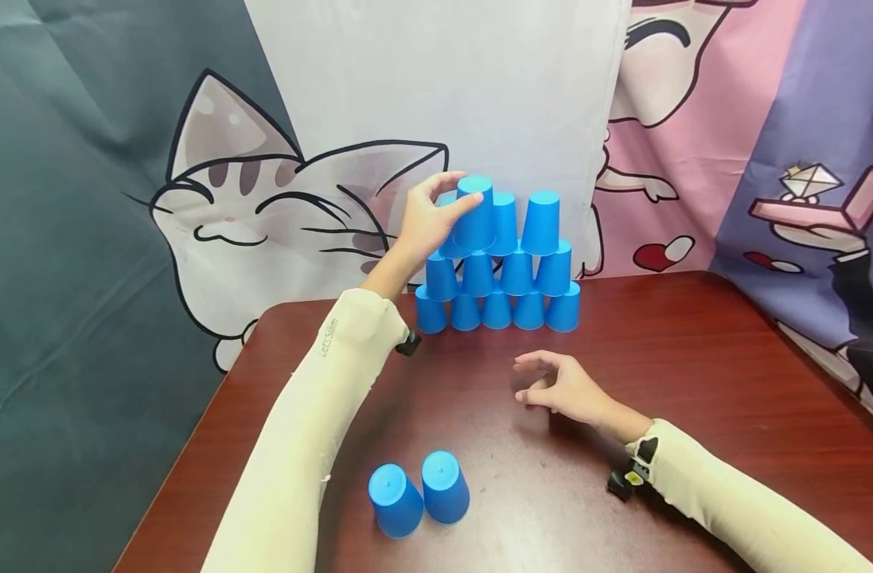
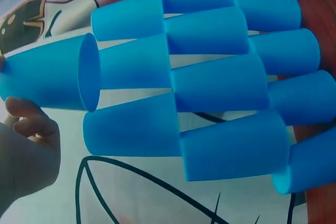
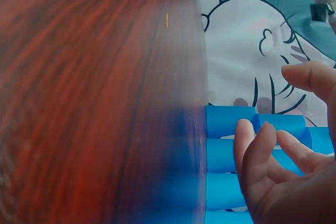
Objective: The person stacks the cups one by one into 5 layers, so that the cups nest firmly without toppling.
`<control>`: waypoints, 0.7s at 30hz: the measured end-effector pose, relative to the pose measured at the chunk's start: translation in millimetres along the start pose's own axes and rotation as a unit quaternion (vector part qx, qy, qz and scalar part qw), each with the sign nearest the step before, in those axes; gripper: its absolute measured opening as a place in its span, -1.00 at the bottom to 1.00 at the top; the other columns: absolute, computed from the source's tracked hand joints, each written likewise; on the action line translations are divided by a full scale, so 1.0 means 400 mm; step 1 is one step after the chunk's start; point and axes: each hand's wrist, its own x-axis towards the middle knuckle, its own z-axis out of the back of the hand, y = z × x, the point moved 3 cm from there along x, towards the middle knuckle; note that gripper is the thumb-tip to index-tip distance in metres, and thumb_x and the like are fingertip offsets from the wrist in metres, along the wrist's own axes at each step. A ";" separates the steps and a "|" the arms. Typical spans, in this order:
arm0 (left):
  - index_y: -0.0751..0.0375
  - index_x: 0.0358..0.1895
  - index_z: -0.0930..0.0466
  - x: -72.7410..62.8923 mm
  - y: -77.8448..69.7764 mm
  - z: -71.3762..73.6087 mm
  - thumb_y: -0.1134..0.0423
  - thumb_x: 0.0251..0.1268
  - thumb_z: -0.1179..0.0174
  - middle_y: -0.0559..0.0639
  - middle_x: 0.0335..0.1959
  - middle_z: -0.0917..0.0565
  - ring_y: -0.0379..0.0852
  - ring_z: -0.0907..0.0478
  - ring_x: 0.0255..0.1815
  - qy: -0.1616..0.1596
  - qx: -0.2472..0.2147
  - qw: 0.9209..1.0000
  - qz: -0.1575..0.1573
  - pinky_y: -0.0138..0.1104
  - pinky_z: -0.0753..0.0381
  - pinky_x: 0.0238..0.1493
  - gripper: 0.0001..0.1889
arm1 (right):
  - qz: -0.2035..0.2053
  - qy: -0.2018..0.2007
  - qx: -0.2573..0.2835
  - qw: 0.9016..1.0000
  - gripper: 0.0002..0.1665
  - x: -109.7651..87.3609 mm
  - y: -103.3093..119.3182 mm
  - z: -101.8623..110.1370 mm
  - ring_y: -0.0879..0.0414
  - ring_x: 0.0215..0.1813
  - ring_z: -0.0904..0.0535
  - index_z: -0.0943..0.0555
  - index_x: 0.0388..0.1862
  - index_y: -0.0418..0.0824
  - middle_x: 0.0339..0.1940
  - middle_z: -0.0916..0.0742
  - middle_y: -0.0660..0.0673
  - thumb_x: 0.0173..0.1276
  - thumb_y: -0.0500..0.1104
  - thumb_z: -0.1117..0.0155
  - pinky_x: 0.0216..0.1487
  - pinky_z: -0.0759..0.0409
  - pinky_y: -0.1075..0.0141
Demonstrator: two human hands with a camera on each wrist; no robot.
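My left hand point(image 1: 427, 219) grips an upside-down blue plastic cup point(image 1: 474, 219) between thumb and fingers, up at the top left of a cup pyramid. In the left wrist view the held cup point(image 2: 47, 74) has its rim close over the top row, in front of the gap between two cups. The pyramid point(image 1: 496, 309) is built of upside-down blue cups in three rows, with three cups point(image 1: 541, 223) in the top row. My right hand point(image 1: 568, 390) hovers over the table before the pyramid, fingers loosely bent and holding nothing.
Two more upside-down blue cups point(image 1: 446, 489) stand side by side near the front of the brown wooden table point(image 1: 680, 358). Behind the table's back edge hangs a cloth backdrop point(image 1: 228, 207) with cartoon cats.
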 end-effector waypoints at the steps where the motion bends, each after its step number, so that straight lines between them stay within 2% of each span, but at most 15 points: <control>1: 0.10 0.27 -0.53 0.007 -0.002 -0.001 0.02 0.31 -0.31 0.00 0.22 -0.59 -0.06 -0.39 0.37 -0.002 0.001 1.000 0.002 0.02 -0.33 0.35 -0.49 | 0.001 0.001 0.001 1.000 -0.34 -0.002 -0.001 -0.002 -0.25 -0.28 -0.71 -0.47 0.26 -0.40 0.15 -0.63 -0.41 0.21 -0.23 -0.46 -0.58 -0.55 0.26; 5: 0.10 0.27 -0.53 0.037 -0.011 0.001 0.01 0.31 -0.31 -0.01 0.22 -0.59 -0.14 -0.39 0.35 -0.008 0.003 1.000 0.003 0.01 -0.22 0.42 -0.49 | 0.009 -0.002 0.002 1.000 -0.37 -0.003 0.003 -0.008 -0.28 -0.30 -0.70 -0.49 0.24 -0.40 0.14 -0.64 -0.42 0.21 -0.26 -0.46 -0.58 -0.54 0.28; 12: 0.08 0.27 -0.53 0.074 -0.022 0.013 0.00 0.31 -0.30 -0.03 0.25 -0.57 -0.18 -0.39 0.33 -0.019 0.008 1.000 0.005 -0.04 -0.28 0.39 -0.49 | 0.014 0.022 0.007 1.000 -0.35 -0.004 0.011 -0.016 -0.26 -0.29 -0.72 -0.46 0.25 -0.44 0.04 -0.66 -0.47 0.22 -0.26 -0.45 -0.48 -0.62 0.18; 16: 0.06 0.28 -0.53 0.093 -0.027 0.019 -0.01 0.30 -0.31 -0.04 0.29 -0.54 -0.15 -0.37 0.36 -0.026 -0.006 1.000 0.001 -0.09 -0.35 0.34 -0.48 | 0.016 0.022 0.011 1.000 -0.36 -0.005 0.009 -0.015 -0.26 -0.30 -0.72 -0.46 0.25 -0.45 0.01 -0.67 -0.48 0.22 -0.28 -0.45 -0.45 -0.64 0.16; 21: 0.05 0.28 -0.52 0.115 -0.032 0.019 -0.02 0.30 -0.31 -0.05 0.31 -0.52 -0.14 -0.36 0.37 -0.026 -0.008 1.000 0.017 -0.12 -0.35 0.34 -0.48 | 0.021 0.027 0.016 0.999 -0.36 -0.006 0.006 -0.013 -0.28 -0.31 -0.72 -0.45 0.25 -0.47 -0.03 -0.68 -0.51 0.24 -0.28 -0.43 -0.39 -0.68 0.13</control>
